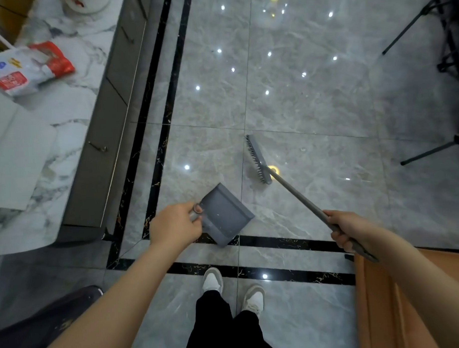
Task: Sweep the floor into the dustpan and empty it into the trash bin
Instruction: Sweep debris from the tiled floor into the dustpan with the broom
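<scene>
The left hand (176, 222) is curled round the short handle of the grey dustpan (224, 213), which hangs tilted above the tiled floor (312, 106), just beyond the floor's double black border stripe. The right hand (347, 229) is wrapped round the grey pole of the broom (259, 159), whose head rests, or nearly rests, on the tile ahead of the pan and apart from it.

Both tools look like light, rigid plastic. The pan is best held by its handle. The long pole gives more control gripped lower down. The polished tile looks slick, so the pan's lip would need pressing flat.

No dirt is discernible among the light reflections. No trash bin is in view. The pole's upper end is cut off behind the right forearm.
</scene>
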A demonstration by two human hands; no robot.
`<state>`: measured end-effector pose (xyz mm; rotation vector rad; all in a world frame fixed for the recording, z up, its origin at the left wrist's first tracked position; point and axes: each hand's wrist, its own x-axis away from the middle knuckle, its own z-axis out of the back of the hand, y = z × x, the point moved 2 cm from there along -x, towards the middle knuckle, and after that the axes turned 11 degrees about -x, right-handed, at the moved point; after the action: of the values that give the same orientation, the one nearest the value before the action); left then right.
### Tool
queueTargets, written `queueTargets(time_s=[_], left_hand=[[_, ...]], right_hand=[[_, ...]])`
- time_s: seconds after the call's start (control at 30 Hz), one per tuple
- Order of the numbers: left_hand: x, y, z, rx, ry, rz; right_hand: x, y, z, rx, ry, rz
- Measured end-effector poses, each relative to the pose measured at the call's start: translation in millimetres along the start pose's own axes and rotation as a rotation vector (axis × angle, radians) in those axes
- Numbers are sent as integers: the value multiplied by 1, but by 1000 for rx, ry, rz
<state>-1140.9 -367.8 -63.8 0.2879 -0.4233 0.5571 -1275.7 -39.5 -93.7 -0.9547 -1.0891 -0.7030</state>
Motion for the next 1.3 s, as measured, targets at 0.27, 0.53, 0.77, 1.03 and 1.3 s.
queueTargets(time_s=[0.27, 0.53, 0.77, 1.03, 1.3], left_hand=[[30, -46, 8, -218, 5, -105], [45, -100, -10, -259, 14, -165], [41, -98, -11, -248, 50, -247], [40, -103, -14, -227, 40, -264], [47, -111, -9, -162, -7, -226]], right_hand=[[1, 70, 1, 83, 116, -48], [21, 154, -65, -48, 33, -133], [38, 165, -92, -362, -170, -266], [35, 134, -104, -76, 9, -113], [48, 134, -135, -81, -203, -236]])
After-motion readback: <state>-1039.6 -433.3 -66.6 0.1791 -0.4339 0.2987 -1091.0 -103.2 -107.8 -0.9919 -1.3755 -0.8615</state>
